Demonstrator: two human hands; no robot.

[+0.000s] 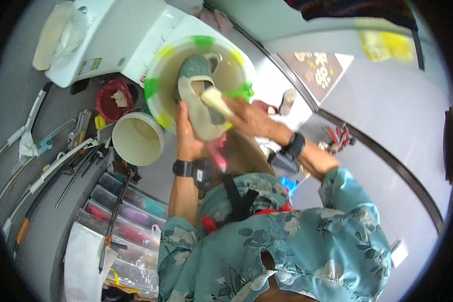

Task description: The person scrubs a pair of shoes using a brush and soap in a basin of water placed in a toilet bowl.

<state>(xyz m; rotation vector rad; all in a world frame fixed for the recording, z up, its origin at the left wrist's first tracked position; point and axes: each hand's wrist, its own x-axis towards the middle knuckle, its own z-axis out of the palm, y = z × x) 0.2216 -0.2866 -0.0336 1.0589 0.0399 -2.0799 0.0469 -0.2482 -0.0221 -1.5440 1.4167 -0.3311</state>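
My left hand (188, 128) grips a green and cream slip-on shoe (198, 94) by its side, above a round green, yellow and white plastic basin (151, 90). Cloudy water (228, 75) lies in the basin. A second shoe (213, 60), mostly hidden behind the first, rests in it. With my right hand (249, 115) I hold a cream-coloured brush (216, 101) against the shoe at its opening; the bristles cannot be made out.
A white bucket (137, 139) and a red-lined bin (113, 100) stand left of the basin. Long-handled tools (56, 170) lean further left, near clear drawers (128, 219). Shoes (287, 102) lie to the right, before a dark door track (377, 151) and a doormat (313, 71).
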